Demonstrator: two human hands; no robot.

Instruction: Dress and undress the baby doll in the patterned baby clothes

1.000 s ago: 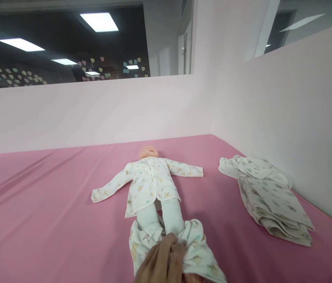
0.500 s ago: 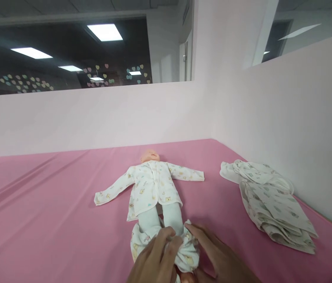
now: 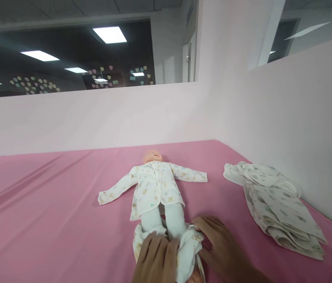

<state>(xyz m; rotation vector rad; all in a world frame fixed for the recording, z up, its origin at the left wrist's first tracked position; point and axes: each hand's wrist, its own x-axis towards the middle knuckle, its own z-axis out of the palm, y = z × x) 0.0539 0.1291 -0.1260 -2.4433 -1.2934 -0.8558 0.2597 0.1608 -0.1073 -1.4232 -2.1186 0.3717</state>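
A baby doll (image 3: 153,156) lies on its back in a white printed jacket (image 3: 156,184), its arms spread. Matching printed baby pants (image 3: 189,247) are bunched around the lower part of its white legs (image 3: 174,220). My left hand (image 3: 156,257) lies over the pants between and across the legs, fingers curled down on the cloth; its fingertips are partly hidden. At the right side, my right hand (image 3: 220,243) pinches the edge of the pants between thumb and fingers. Part of a foot (image 3: 194,277) shows below the pants.
A pink sheet (image 3: 50,220) with creases at the left covers the surface. Folded white printed cloths (image 3: 280,208) lie at the right beside the wall (image 3: 310,129). Behind stands a white wall with a window (image 3: 74,55) bearing heart stickers.
My left hand has flattened over the pants, its fingers lying closer together. My right hand has drawn the pants' right edge slightly up and outward. The view has shifted slightly.
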